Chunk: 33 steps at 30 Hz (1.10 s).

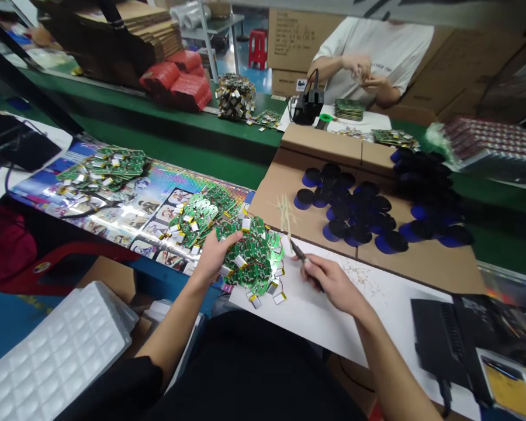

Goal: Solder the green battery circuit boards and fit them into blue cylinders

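Observation:
My left hand (214,256) rests on a heap of small green circuit boards (252,260) with silver battery cells wired to them, its fingers curled over the heap's left side. My right hand (331,283) is closed round a dark pen-shaped tool (298,252) whose tip points up-left toward the heap. Both hands work over a white sheet (315,313) on the bench. A few thin light sticks (284,213) lie just beyond the tool's tip on brown cardboard (272,187).
More piles of green boards (103,169) lie on a glossy printed sheet to the left. Several round black and blue discs (355,213) cover the cardboard. A black device (442,339) sits right. White foam tray (48,356) lower left. Another person (372,58) sits opposite.

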Tool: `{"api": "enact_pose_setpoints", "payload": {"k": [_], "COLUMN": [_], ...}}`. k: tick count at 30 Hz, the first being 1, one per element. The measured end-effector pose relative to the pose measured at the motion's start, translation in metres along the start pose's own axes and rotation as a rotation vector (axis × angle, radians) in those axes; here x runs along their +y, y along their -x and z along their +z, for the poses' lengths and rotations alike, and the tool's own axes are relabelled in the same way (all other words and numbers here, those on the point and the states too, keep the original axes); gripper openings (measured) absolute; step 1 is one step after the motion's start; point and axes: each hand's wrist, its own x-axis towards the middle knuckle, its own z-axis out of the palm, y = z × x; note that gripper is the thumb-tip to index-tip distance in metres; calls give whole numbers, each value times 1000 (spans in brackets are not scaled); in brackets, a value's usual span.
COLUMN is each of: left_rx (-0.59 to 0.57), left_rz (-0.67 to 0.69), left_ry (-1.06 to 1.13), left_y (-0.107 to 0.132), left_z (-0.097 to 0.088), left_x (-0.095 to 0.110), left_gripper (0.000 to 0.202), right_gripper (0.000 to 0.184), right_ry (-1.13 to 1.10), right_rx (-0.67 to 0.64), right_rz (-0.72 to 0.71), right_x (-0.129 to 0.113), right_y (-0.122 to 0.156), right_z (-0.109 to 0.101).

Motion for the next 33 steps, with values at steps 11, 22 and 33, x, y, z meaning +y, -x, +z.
{"api": "enact_pose_setpoints", "payload": {"k": [11,22,33], "left_rx": [-98,126,253], "left_rz": [350,316,181], "left_ry": [-943,-1133,-1030], "left_y": [-31,-83,-71], "left_z": [9,-106,-131], "left_x": [1,40,60], "left_gripper": [52,65,63], "right_gripper": [44,57,58], "right_ry": [994,357,89], "right_rx": [180,153,224], "right_rz": [203,66,88], "right_x": [-62,7,29], "right_y": [-69,-20,-2], "right_z": [-24,-9,7]}}
